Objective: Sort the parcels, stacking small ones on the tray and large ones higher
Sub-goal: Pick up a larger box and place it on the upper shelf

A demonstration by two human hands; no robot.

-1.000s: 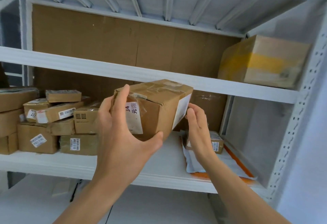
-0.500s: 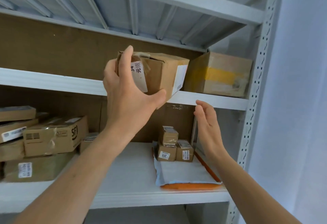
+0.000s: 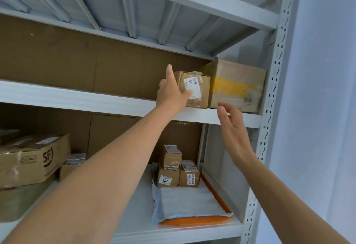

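A taped brown parcel with a white label [image 3: 200,82] stands on the upper shelf [image 3: 77,99], pushed up against a bigger box with yellow tape [image 3: 237,86]. My left hand [image 3: 171,93] rests against the parcel's left front corner, index finger straight up its side and thumb on the label. My right hand [image 3: 234,128] hangs in the air just below the shelf edge, fingers relaxed, holding nothing. On the lower shelf an orange tray [image 3: 194,220] carries a white mailer bag [image 3: 185,199] and three small parcels [image 3: 173,168] stacked at its back.
Larger cardboard boxes, one marked SF [image 3: 34,161], are piled at the left of the lower shelf. The white perforated rack post [image 3: 269,109] closes off the right side. The upper shelf runs bare to the left of the parcel.
My left hand carried the parcel up and right and set it on the upper shelf beside the yellow-taped box. My right hand rose toward the shelf edge, holding nothing.
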